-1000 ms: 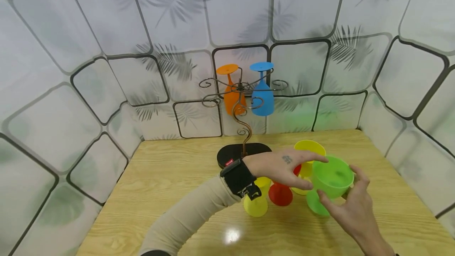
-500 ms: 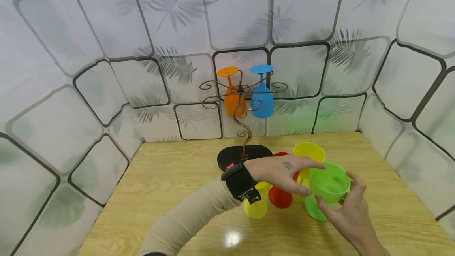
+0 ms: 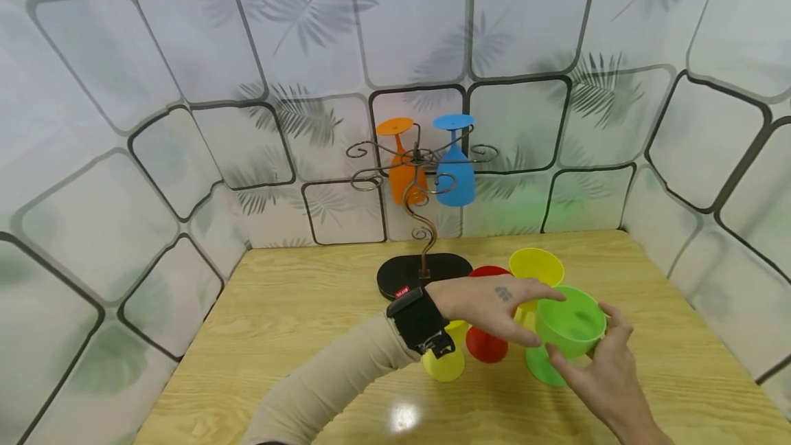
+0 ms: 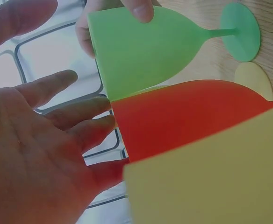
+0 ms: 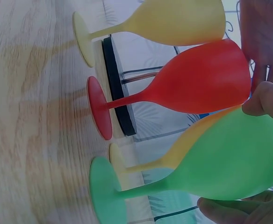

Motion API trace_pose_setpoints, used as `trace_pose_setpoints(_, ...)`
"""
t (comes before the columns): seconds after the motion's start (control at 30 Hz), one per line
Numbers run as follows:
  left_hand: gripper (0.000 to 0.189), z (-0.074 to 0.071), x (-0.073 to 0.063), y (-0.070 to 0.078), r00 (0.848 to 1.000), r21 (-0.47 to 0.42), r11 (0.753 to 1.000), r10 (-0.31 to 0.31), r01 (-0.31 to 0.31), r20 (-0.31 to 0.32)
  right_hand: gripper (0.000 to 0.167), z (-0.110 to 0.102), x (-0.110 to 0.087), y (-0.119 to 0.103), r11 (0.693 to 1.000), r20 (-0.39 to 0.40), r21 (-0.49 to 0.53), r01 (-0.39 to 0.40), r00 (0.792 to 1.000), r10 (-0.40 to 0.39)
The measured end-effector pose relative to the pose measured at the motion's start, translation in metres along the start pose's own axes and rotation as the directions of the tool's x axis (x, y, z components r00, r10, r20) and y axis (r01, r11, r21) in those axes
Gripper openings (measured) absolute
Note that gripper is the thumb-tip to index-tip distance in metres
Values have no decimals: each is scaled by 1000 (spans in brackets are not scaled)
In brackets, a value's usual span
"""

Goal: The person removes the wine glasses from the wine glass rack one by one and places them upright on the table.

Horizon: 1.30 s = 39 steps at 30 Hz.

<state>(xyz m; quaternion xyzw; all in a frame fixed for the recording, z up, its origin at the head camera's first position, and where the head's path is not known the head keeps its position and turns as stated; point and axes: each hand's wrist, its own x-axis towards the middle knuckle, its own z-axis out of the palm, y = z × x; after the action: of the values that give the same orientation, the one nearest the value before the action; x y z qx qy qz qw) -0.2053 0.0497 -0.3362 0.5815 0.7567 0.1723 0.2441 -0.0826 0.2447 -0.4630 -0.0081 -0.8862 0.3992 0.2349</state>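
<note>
Goblet (image 3: pixel 564 339), green, between outspread left hand (image 3: pixel 491 304) and right hand (image 3: pixel 604 369) curled round its bowl (image 5: pixel 230 161).

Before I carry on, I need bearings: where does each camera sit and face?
Head: on the person's head, facing forward and down over the table and rack; the left hand, left sleeve and right hand show.
Left wrist: on that wrist, looking past the left hand at the green goblet, red goblet and a yellow goblet; the right hand shows.
Right wrist: on that wrist, looking across the green goblet and red goblet toward the rack's base; both hands partly show.
Both wrist views share the green goblet and red goblet.
</note>
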Motion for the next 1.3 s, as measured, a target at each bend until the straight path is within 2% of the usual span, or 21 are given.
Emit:
trace_pose_setpoints(0.47,62,2,-3,-1,1000,57,998,-28,28,-11,108,3,-3,1,999,-19,-47,15,1000,-16)
trace_pose_setpoints(0.63,57,-2,-15,-3,993,61,998,-10,18,-115,117,0,-3,2,998,-41,-64,27,999,-30)
trace_pose_setpoints(0.7,56,-8,-23,-5,985,42,999,-14,22,-169,119,-3,-1,1,997,-56,-58,55,997,-58)
trace_pose_setpoints(0.8,54,-18,-38,-9,969,3,1000,-26,27,-247,111,-8,5,-1,993,-87,-63,103,990,-108)
trace_pose_setpoints(0.9,53,-26,-53,-13,943,-27,999,-28,20,-331,96,-13,13,-2,979,-133,-80,188,971,-197)
trace_pose_setpoints(1.0,51,-30,-65,-21,903,-15,1000,-23,19,-428,87,-19,24,-3,950,-173,-91,298,935,-310)
trace_pose_setpoints(1.17,47,-29,-80,-40,807,-26,999,9,-30,-590,83,-27,42,-11,904,-204,-115,412,881,-427)
trace_pose_setpoints(1.3,46,-26,-90,-57,727,-97,989,13,-109,-687,83,-32,58,-21,868,-155,-143,476,855,-495)
